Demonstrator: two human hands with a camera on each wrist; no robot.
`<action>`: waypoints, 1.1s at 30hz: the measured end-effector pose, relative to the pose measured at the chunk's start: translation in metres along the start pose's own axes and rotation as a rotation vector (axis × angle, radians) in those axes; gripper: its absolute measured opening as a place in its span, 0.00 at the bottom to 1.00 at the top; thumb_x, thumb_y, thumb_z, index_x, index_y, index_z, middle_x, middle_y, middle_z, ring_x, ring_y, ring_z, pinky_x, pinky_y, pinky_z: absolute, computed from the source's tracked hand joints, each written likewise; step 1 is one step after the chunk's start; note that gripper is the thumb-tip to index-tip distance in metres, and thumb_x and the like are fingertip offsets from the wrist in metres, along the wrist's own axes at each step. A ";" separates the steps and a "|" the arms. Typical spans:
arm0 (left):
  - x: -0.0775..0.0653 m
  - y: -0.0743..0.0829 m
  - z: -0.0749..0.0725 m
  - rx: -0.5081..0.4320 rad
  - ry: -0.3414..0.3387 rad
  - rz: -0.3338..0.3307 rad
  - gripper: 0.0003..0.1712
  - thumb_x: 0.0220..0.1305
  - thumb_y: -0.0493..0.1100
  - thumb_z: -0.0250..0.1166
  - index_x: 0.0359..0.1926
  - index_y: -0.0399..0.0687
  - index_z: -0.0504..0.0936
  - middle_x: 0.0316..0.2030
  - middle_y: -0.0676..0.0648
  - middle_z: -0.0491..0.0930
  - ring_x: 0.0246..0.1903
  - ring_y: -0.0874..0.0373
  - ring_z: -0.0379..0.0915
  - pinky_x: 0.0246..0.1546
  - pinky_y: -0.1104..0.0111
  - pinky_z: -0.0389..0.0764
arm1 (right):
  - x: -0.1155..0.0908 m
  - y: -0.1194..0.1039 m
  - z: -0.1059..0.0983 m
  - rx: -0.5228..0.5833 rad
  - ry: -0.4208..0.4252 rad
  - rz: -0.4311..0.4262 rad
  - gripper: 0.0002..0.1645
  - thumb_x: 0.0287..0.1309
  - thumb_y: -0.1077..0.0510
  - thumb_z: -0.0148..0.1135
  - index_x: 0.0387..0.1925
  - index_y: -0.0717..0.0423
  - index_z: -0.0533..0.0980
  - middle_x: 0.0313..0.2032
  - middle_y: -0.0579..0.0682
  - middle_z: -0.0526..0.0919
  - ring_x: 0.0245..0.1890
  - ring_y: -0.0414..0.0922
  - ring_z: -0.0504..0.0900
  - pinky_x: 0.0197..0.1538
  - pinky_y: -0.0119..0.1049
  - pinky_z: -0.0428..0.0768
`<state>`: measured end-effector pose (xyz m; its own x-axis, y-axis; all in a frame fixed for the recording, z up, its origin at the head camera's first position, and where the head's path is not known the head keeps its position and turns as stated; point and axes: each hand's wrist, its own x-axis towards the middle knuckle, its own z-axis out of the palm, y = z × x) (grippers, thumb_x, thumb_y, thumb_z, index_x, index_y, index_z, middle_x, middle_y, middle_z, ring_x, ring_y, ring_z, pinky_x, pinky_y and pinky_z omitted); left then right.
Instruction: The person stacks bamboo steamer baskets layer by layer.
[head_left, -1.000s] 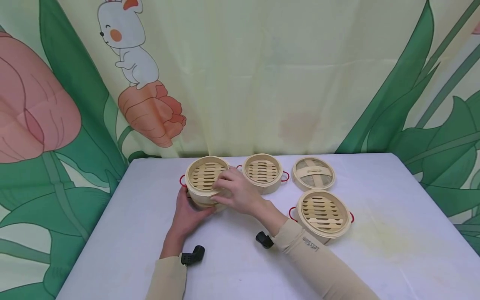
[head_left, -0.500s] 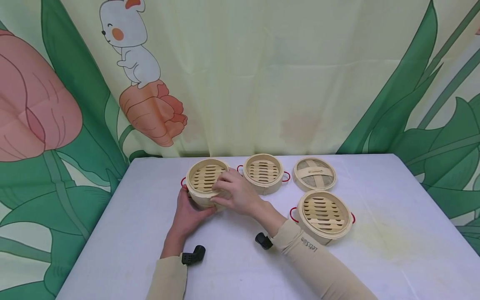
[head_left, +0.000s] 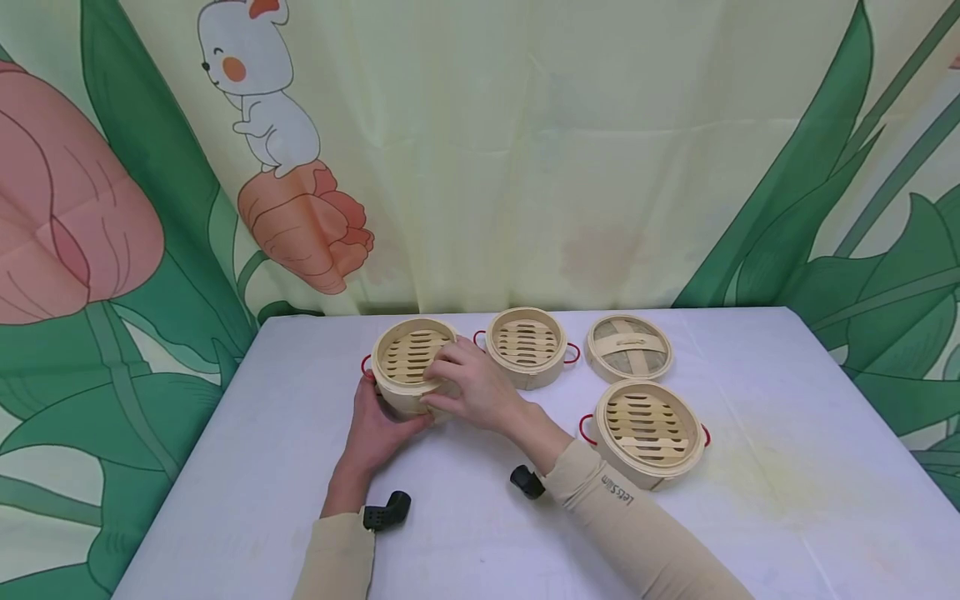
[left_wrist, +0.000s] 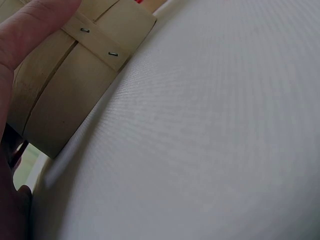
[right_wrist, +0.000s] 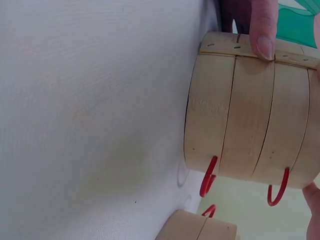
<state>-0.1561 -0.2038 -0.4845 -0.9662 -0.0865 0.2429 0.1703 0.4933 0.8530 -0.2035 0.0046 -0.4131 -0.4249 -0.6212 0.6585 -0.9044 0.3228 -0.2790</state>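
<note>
Background: pale yellow fabric curtain printed with a pink flower, a white rabbit on an orange carrot, and green leaves at both sides. Below it, a table under a white cloth.

Left to right:

Left hand, beige sleeve, black wrist camera: gripping the near left side of a stack of two round, pale bamboo steamer baskets. Thumb lies across the front wall, as the left wrist view confirms. Stack stands at the far left part of the table; top tier shows a slatted base. A red loop handle projects at its left; the right wrist view shows two more, one per tier, in line.

Right hand, also beige-sleeved: thumb and fingers curled, pinching the right side of the upper tier.

Just right of the stack: single round bamboo basket, slatted base, red handles.

Further right: round woven bamboo lid with crossed strips.

Nearer, just in front of the lid: another round slatted bamboo basket, red handle each side. Contact with lid: cannot tell.
</note>
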 end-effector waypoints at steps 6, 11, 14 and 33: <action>0.000 0.000 0.001 0.014 -0.008 -0.015 0.68 0.41 0.50 0.85 0.76 0.46 0.50 0.71 0.40 0.56 0.70 0.48 0.51 0.69 0.49 0.53 | -0.001 -0.001 -0.007 0.014 0.002 0.012 0.20 0.49 0.52 0.80 0.42 0.54 0.83 0.44 0.49 0.81 0.50 0.47 0.77 0.69 0.49 0.64; -0.002 0.001 0.000 0.042 -0.021 -0.050 0.70 0.42 0.52 0.85 0.77 0.46 0.48 0.73 0.38 0.52 0.72 0.47 0.48 0.70 0.48 0.52 | -0.004 -0.002 -0.015 0.018 0.024 0.008 0.23 0.50 0.51 0.80 0.47 0.56 0.84 0.50 0.52 0.82 0.55 0.48 0.77 0.71 0.52 0.61; -0.002 0.002 -0.001 0.044 -0.023 -0.048 0.70 0.42 0.51 0.85 0.77 0.45 0.48 0.73 0.38 0.53 0.72 0.47 0.48 0.70 0.48 0.52 | -0.007 -0.003 -0.020 0.013 0.030 -0.002 0.24 0.51 0.51 0.79 0.48 0.55 0.84 0.52 0.52 0.82 0.56 0.48 0.77 0.70 0.54 0.61; -0.001 0.000 -0.001 0.020 0.002 -0.028 0.67 0.38 0.48 0.86 0.74 0.42 0.53 0.68 0.38 0.59 0.69 0.49 0.52 0.71 0.53 0.50 | -0.044 -0.005 -0.079 0.009 0.077 0.037 0.30 0.48 0.54 0.80 0.54 0.54 0.82 0.57 0.54 0.79 0.61 0.52 0.74 0.70 0.58 0.59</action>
<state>-0.1548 -0.2042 -0.4841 -0.9702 -0.1024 0.2198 0.1389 0.5082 0.8499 -0.1775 0.0869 -0.3850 -0.4544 -0.5518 0.6993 -0.8884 0.3384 -0.3102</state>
